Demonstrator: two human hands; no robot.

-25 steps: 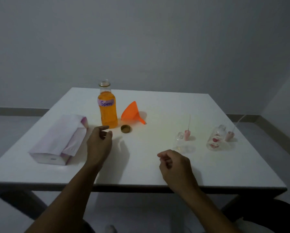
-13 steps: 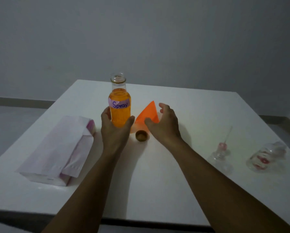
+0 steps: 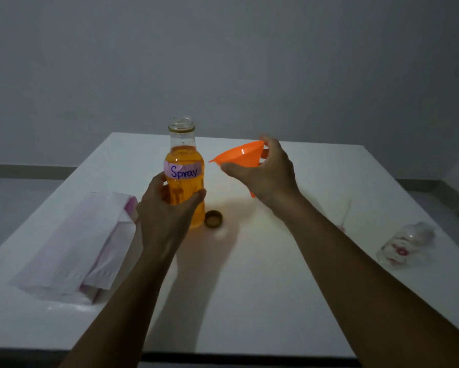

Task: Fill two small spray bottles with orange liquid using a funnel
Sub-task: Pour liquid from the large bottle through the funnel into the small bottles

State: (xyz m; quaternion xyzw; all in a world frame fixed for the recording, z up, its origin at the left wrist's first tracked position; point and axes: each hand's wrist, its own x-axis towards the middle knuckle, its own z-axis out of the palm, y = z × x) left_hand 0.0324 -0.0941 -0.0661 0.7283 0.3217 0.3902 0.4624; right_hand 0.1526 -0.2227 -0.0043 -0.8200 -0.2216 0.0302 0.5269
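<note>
Your L grip (image 3: 167, 216) wraps the open orange-liquid bottle (image 3: 183, 179) at 12 o'clock on the surface (image 3: 249, 301), R grip (image 3: 268, 173) pinches the funnel (image 3: 239, 156) at 1, spray bottle (image 3: 403, 245) at 3.

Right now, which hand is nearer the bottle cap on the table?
Left. The left hand grips the Spray bottle standing right beside the cap. The right hand holds the funnel up, above and further back.
</note>
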